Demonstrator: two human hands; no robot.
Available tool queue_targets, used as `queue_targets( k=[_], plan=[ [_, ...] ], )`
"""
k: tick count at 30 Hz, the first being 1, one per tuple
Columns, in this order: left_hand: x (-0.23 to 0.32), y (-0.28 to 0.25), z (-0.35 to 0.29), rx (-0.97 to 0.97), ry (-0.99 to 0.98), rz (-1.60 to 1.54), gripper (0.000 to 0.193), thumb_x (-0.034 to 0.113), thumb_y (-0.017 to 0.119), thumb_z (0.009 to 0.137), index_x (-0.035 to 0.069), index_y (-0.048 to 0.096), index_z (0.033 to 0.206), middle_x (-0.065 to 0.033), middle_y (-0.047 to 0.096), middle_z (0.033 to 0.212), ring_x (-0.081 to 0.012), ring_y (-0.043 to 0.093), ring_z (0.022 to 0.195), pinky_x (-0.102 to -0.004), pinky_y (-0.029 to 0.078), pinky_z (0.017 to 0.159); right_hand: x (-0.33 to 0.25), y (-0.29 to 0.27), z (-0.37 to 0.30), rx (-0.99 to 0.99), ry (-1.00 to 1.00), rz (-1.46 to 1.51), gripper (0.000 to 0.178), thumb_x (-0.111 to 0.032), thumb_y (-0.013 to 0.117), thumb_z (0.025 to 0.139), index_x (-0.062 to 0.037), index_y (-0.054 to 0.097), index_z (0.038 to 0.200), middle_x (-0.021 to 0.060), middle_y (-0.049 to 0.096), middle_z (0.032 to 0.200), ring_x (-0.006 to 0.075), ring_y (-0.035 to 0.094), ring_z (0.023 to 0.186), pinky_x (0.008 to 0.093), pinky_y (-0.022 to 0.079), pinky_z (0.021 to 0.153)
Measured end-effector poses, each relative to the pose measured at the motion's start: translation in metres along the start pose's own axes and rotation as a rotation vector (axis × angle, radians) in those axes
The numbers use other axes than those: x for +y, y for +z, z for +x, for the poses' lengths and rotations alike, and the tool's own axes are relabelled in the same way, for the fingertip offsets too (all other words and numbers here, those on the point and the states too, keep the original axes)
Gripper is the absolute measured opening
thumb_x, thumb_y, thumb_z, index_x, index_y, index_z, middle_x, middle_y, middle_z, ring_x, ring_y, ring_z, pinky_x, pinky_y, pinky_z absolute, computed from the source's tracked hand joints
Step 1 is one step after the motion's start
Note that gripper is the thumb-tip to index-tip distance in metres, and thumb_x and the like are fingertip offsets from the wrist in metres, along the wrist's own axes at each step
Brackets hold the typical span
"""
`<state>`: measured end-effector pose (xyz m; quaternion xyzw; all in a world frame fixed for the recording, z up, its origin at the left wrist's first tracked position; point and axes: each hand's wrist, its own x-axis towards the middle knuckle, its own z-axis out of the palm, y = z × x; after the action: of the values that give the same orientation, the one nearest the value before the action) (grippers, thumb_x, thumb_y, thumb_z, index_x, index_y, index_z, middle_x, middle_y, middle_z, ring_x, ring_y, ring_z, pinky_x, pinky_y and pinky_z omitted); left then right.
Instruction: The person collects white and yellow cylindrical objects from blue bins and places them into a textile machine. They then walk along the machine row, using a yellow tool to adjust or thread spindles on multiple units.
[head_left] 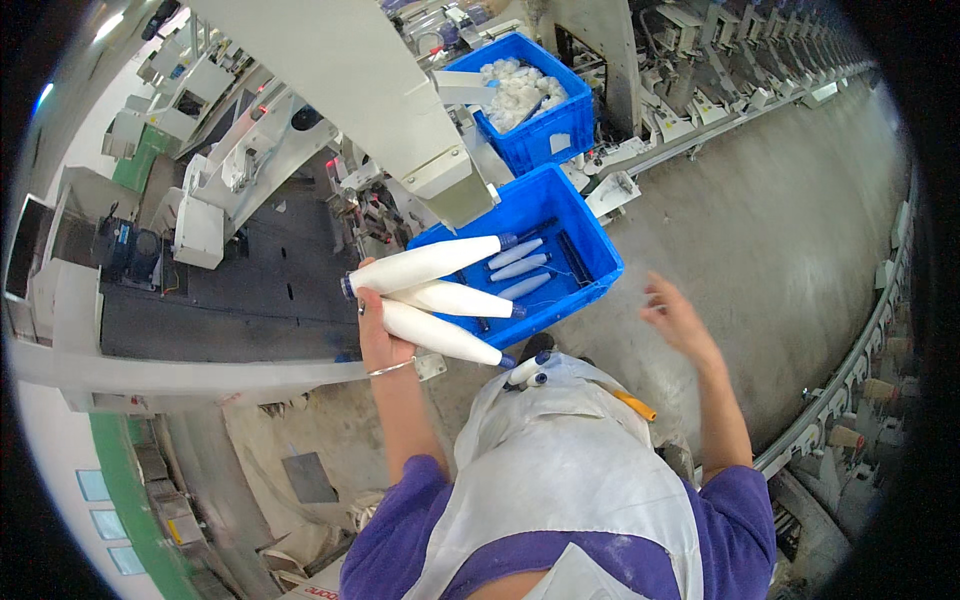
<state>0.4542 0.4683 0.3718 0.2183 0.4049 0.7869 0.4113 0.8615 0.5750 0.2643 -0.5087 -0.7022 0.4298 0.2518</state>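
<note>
Currently the left hand (377,338) is closed around the near-left ends of three full white yarn bobbins (440,263), fanned partly over a blue crate (590,225) of thinner bobbins (519,267); a pale machine beam (335,85) slants down near its far-left rim, a fluff-filled crate (525,152) stands beyond, and the right hand (677,320), fingers loosely curled, is free

Left grip (373,318) closed — right grip (675,318) loose
</note>
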Motion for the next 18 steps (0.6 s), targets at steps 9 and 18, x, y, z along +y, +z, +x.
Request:
queue_targets(
  k=[9, 18],
  plan=[
    [-0.012, 0.028, -0.004, -0.038, -0.064, 0.031, 0.062, 0.038, 0.07, 0.084, 0.005, 0.044, 0.13, -0.0114, 0.057, 0.118, -0.026, 0.056, 0.11, -0.0415, 0.046, 0.097, -0.207, 0.099, 0.007, -0.188, -0.722, -0.438, 0.029, -0.035, 0.064, 0.083, -0.0066, 0.063, 0.091, 0.008, 0.062, 0.08, 0.0257, 0.065, 0.071, 0.0377, 0.052, 0.058],
    [-0.001, -0.008, 0.001, 0.129, -0.012, -0.133, 0.062, 0.04, 0.067, 0.086, 0.011, 0.042, 0.134, -0.0082, 0.054, 0.123, -0.0282, 0.051, 0.117, -0.0481, 0.043, 0.101, -0.116, 0.093, 0.013, -0.3, -0.491, -0.024, 0.015, -0.022, 0.06, 0.089, -0.0092, 0.063, 0.083, 0.0082, 0.061, 0.074, 0.0262, 0.062, 0.072, 0.0354, 0.05, 0.062]
  ],
)
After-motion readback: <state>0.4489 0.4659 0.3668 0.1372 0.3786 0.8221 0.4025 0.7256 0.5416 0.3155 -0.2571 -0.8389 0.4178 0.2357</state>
